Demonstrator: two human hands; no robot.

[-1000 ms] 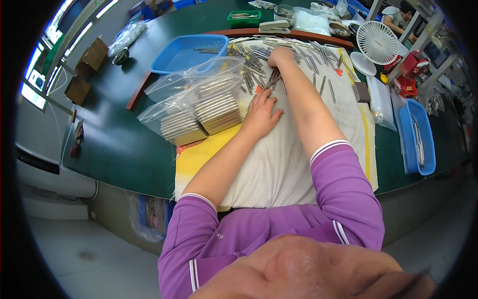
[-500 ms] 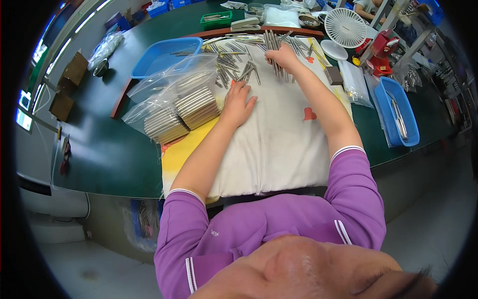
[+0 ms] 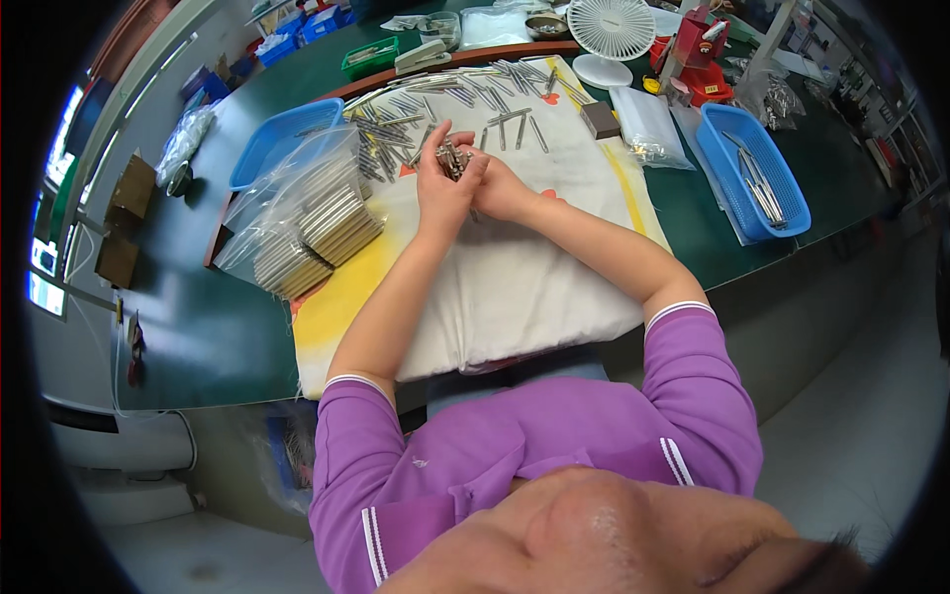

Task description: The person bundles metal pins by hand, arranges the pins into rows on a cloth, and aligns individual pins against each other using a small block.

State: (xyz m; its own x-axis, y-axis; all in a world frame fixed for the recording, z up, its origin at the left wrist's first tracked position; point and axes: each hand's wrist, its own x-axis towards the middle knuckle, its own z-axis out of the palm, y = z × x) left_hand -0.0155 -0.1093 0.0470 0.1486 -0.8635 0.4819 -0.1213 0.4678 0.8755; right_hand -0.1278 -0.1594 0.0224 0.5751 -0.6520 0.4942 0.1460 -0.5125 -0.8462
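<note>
Over the cloth, both hands meet around a bundle of slim metal rods (image 3: 453, 160), whose ends point up between the fingers. My left hand (image 3: 442, 194) is closed along the bundle's left side. From the right, my right hand (image 3: 505, 188) presses against the same rods, its fingertips partly hidden. Loose metal rods (image 3: 509, 116) lie scattered beyond the hands on the white and yellow cloth (image 3: 534, 287). Left of my left hand, clear plastic bags hold neat stacks of similar rods (image 3: 336, 226).
A blue basket (image 3: 265, 158) stands behind the bags; another blue basket (image 3: 770, 148) with metal tools sits at the right. A small dark block (image 3: 600, 120) rests on the cloth's right edge. Farther back are a white fan (image 3: 611, 30), a green tray (image 3: 368, 65) and a red hand press (image 3: 701, 54).
My right hand has come back toward me and left with the bundle of rods. My left hand has lifted off the cloth and closed on the bundle too. The view has shifted slightly.
</note>
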